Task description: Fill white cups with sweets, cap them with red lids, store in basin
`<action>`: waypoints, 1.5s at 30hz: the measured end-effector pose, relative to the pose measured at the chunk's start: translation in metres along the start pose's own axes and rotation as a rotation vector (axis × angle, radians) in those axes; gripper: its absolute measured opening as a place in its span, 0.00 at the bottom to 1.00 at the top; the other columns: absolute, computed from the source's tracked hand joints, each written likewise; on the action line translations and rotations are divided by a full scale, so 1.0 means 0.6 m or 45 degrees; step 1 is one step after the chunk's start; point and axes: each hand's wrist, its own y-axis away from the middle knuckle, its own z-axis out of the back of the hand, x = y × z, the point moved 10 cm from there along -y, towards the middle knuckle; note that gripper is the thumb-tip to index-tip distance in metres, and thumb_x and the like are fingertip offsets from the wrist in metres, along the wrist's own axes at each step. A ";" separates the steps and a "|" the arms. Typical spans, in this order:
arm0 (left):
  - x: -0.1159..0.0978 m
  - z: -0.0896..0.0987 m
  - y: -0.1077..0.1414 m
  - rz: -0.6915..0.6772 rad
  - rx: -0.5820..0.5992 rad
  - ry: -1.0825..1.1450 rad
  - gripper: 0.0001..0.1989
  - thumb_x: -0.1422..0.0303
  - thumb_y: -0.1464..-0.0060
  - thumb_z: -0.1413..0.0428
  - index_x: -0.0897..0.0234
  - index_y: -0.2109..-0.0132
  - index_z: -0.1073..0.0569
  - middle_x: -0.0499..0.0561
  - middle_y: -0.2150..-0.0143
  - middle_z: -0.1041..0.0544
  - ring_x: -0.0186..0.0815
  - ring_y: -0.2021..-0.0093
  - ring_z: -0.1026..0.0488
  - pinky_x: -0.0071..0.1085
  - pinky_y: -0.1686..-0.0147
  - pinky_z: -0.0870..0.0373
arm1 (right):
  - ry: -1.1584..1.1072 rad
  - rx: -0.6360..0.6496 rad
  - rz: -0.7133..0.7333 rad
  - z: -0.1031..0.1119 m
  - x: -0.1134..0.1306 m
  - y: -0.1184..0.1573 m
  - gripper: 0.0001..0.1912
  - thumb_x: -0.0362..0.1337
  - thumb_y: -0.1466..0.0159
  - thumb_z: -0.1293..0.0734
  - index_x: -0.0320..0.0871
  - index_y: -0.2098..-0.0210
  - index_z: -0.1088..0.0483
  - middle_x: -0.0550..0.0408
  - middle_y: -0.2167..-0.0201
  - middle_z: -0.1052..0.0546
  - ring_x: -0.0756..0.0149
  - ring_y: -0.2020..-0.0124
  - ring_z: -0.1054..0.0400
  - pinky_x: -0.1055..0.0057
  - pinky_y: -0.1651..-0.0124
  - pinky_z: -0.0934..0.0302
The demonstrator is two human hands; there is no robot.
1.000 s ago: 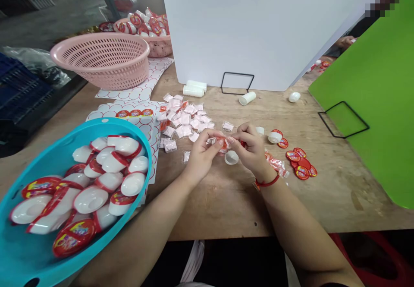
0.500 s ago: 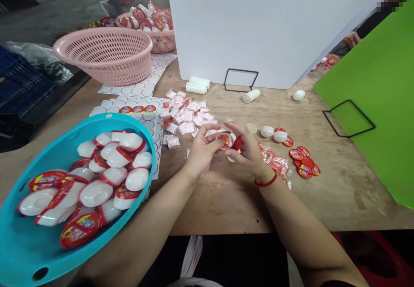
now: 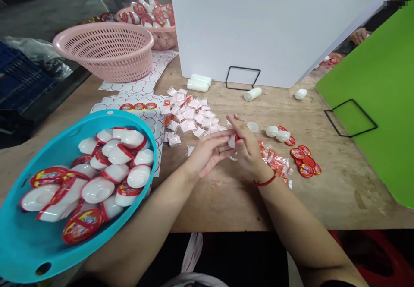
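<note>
A small white plastic cup with a red lid is pressed between my two hands over the middle of the table. My left hand reaches to it with fingers stretched out, the fingertips against the cup. My right hand covers the lid side with its palm and fingers, hiding most of the lid. Below the hands, another white cup is partly hidden. Beside my right wrist lie orange-red sachets. Pale pink sachets are heaped beyond my left hand.
Lidded cups fill a turquoise basin at left. Behind it stands a pink basket. Red lids and white cups lie at right. A white board and a green board rise behind; another person's hand shows between them.
The open cup with an orange-red sachet in it, held in my left hand, has met the red lid from my right hand. My left fingers have straightened, and my palms have come together around it.
</note>
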 end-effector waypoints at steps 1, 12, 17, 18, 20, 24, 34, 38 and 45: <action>-0.001 -0.005 0.001 0.004 0.035 -0.017 0.15 0.73 0.49 0.34 0.64 0.53 0.19 0.54 0.55 0.17 0.35 0.57 0.20 0.37 0.49 0.24 | -0.102 0.006 -0.058 0.002 -0.009 0.001 0.36 0.62 0.28 0.52 0.54 0.28 0.42 0.52 0.29 0.36 0.53 0.26 0.49 0.45 0.24 0.58; -0.013 0.004 0.002 -0.195 -0.053 -0.114 0.19 0.67 0.56 0.28 0.62 0.55 0.19 0.51 0.58 0.17 0.35 0.61 0.19 0.33 0.58 0.19 | -0.883 0.089 -0.345 -0.034 -0.018 0.011 0.43 0.71 0.34 0.60 0.64 0.29 0.44 0.65 0.26 0.42 0.58 0.23 0.60 0.47 0.22 0.66; -0.012 0.002 0.002 -0.185 -0.037 -0.102 0.18 0.65 0.55 0.28 0.62 0.56 0.19 0.51 0.57 0.16 0.35 0.60 0.19 0.32 0.58 0.19 | -0.952 0.118 -0.445 -0.040 -0.030 0.013 0.44 0.73 0.36 0.58 0.66 0.27 0.50 0.64 0.26 0.44 0.56 0.23 0.57 0.43 0.24 0.58; -0.013 0.002 0.002 -0.194 -0.034 -0.109 0.18 0.64 0.55 0.28 0.62 0.55 0.19 0.52 0.56 0.17 0.35 0.59 0.19 0.33 0.57 0.19 | -0.960 0.127 -0.462 -0.041 -0.033 0.013 0.44 0.74 0.36 0.58 0.66 0.27 0.51 0.63 0.25 0.45 0.56 0.23 0.56 0.43 0.24 0.57; -0.014 0.000 0.002 -0.217 -0.020 -0.140 0.20 0.63 0.54 0.28 0.62 0.54 0.19 0.52 0.54 0.17 0.37 0.56 0.19 0.35 0.54 0.20 | -0.962 0.141 -0.491 -0.040 -0.037 0.013 0.44 0.74 0.36 0.58 0.66 0.26 0.52 0.63 0.25 0.45 0.55 0.24 0.54 0.44 0.24 0.56; -0.018 -0.007 0.004 -0.272 0.010 -0.263 0.22 0.62 0.51 0.30 0.61 0.49 0.20 0.54 0.49 0.18 0.38 0.52 0.20 0.36 0.51 0.22 | -0.880 0.137 -0.532 -0.035 -0.044 0.014 0.43 0.73 0.35 0.56 0.66 0.27 0.51 0.63 0.26 0.44 0.56 0.24 0.54 0.46 0.24 0.55; -0.052 -0.020 0.016 -0.586 -0.007 -0.737 0.20 0.66 0.48 0.33 0.61 0.47 0.23 0.54 0.45 0.21 0.32 0.60 0.23 0.29 0.57 0.24 | -1.016 0.012 -0.598 -0.046 -0.047 0.017 0.40 0.70 0.33 0.51 0.60 0.31 0.41 0.56 0.30 0.35 0.56 0.28 0.44 0.47 0.27 0.49; -0.058 -0.027 0.020 -0.688 0.025 -0.776 0.17 0.66 0.43 0.37 0.60 0.46 0.24 0.53 0.46 0.21 0.31 0.58 0.24 0.27 0.57 0.26 | -1.039 -0.156 -0.633 -0.037 -0.052 0.015 0.32 0.65 0.30 0.45 0.57 0.36 0.34 0.55 0.34 0.31 0.57 0.29 0.42 0.48 0.27 0.47; -0.055 -0.013 0.022 -0.673 -0.098 -0.834 0.14 0.70 0.43 0.41 0.63 0.49 0.26 0.52 0.54 0.20 0.31 0.62 0.25 0.26 0.60 0.28 | -0.939 -0.220 -0.553 -0.041 -0.033 0.022 0.32 0.64 0.28 0.50 0.59 0.36 0.34 0.59 0.30 0.36 0.60 0.26 0.48 0.51 0.24 0.54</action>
